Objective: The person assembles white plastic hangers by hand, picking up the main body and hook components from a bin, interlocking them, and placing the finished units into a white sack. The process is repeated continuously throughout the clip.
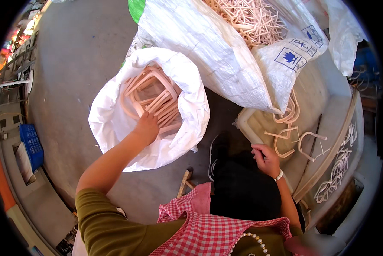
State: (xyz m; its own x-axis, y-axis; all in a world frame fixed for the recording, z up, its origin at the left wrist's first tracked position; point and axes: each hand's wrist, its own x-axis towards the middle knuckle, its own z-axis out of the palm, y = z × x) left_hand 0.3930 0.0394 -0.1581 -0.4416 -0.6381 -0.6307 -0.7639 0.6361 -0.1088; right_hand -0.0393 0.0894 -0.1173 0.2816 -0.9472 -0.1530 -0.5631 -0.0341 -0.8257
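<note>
My left hand (148,128) reaches into an open white woven sack (190,96) with its rim folded outward. Its fingers are closed on a pale pink plastic frame (162,101), one of several rounded loops stacked in the sack. At the right, my right hand (266,159) is held beside the rim of a pale plastic tub (247,128), its fingers curled in; whatever they may hold is hidden. Close to it, inside the tub, lie a few pale pink hook-shaped plastic pieces (284,143).
Behind the tub, a large white woven sack (208,47) spills over with thin pinkish plastic scraps (251,19). White wire-like pieces (334,175) lie beyond a wooden strip (328,149) at right. A blue basket (31,145) stands far left; a wooden stool leg (184,181) is near my knee.
</note>
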